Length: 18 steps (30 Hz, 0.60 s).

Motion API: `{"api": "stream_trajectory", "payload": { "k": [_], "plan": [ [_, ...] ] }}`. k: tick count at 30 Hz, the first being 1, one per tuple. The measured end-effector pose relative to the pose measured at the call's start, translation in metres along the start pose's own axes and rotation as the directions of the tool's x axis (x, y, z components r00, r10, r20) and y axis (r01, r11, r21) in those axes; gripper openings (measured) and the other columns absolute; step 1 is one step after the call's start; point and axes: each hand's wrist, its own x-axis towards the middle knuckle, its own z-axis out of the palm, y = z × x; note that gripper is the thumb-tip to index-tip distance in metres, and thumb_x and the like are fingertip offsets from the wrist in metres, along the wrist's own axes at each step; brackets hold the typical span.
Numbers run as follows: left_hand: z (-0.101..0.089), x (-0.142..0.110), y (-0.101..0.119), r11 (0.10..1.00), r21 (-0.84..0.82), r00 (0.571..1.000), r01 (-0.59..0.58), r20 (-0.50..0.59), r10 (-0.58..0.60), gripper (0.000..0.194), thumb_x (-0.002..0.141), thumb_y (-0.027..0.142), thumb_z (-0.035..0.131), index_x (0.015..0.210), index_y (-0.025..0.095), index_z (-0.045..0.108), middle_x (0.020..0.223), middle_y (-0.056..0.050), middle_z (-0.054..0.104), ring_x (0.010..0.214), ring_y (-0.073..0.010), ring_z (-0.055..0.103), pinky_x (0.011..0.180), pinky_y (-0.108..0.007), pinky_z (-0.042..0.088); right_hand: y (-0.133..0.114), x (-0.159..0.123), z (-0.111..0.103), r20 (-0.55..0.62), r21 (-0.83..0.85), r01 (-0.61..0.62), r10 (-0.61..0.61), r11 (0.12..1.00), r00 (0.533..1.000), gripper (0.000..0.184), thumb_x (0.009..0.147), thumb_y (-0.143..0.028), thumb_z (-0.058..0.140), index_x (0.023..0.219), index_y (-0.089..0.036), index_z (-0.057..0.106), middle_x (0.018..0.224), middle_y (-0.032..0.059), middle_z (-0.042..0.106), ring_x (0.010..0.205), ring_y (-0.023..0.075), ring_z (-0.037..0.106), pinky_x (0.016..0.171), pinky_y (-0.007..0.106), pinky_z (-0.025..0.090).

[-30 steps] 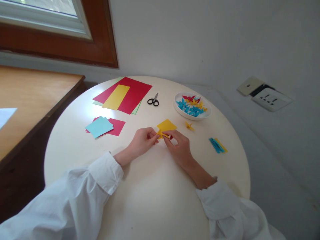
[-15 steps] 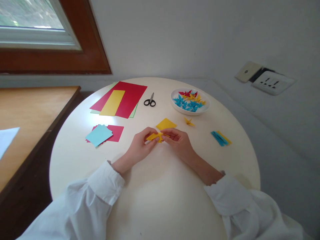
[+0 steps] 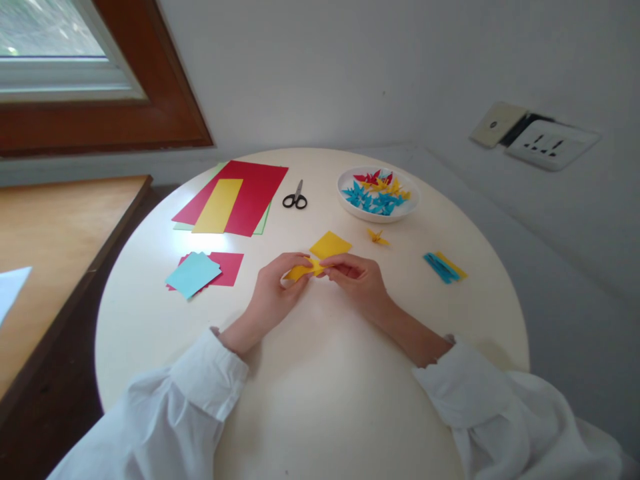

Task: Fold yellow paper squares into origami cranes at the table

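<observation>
A partly folded piece of yellow paper (image 3: 301,270) is pinched between my two hands above the table's middle. My left hand (image 3: 277,285) grips its left part with thumb and fingers. On the other side, my right hand (image 3: 361,280) pinches its right end, and the fingertips hide some of the folds. Just beyond the hands lies a flat yellow paper square (image 3: 330,245). A finished-looking yellow paper crane (image 3: 377,237) rests a little to the right of that square.
A white dish (image 3: 377,215) holds several red, yellow and blue folded cranes. Black-handled scissors (image 3: 295,200) lie left of it. Large red sheets (image 3: 260,193), light blue squares (image 3: 194,275) and folded blue strips (image 3: 441,268) lie around the round white table (image 3: 320,400).
The yellow paper has turned slightly in my fingers, showing a broader flat face on the left. My hands stay close together, and the whole view has shifted a little.
</observation>
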Motion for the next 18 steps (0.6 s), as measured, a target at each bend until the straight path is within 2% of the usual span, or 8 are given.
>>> {"api": "stream_trajectory", "payload": {
  "k": [6, 12, 18],
  "plan": [
    [-0.0006, 0.0001, 0.0013, 0.998, 0.048, 0.999, -0.041, -0.034, 0.042, 0.011, 0.076, 0.019, 0.057, 0.085, 0.017, 0.062, 0.099, -0.009, 0.065, 0.093, -0.0187, 0.061, 0.081, -0.030, 0.049, -0.0004, -0.0022, 0.0004, 0.005, -0.058, 0.039, -0.039, 0.998, 0.999, 0.009, 0.068, -0.015, 0.064, 0.075, -0.019, 0.068, 0.074, 0.0015, 0.072, 0.069, 0.0139, 0.068, 0.071, 0.028, 0.056],
    [-0.0016, 0.0006, 0.0022, 0.996, 0.077, 0.997, -0.052, -0.050, 0.056, 0.010, 0.076, 0.017, 0.055, 0.085, 0.016, 0.060, 0.095, -0.009, 0.065, 0.088, -0.0175, 0.062, 0.077, -0.030, 0.050, -0.0049, -0.0038, 0.0023, 0.024, -0.115, 0.027, -0.024, 0.993, 0.999, 0.012, 0.069, -0.019, 0.065, 0.079, -0.018, 0.070, 0.082, 0.0044, 0.072, 0.076, 0.0149, 0.067, 0.072, 0.026, 0.055],
    [-0.0019, -0.0001, 0.0031, 0.997, 0.065, 0.999, 0.049, -0.024, -0.047, 0.013, 0.078, 0.023, 0.054, 0.088, 0.016, 0.059, 0.096, -0.010, 0.066, 0.085, -0.0174, 0.062, 0.075, -0.029, 0.051, -0.0036, -0.0031, 0.0028, 0.042, -0.192, 0.082, -0.075, 0.978, 0.996, 0.009, 0.073, -0.022, 0.061, 0.077, -0.018, 0.068, 0.079, 0.0039, 0.071, 0.074, 0.0151, 0.066, 0.069, 0.026, 0.053]
  ]
}}
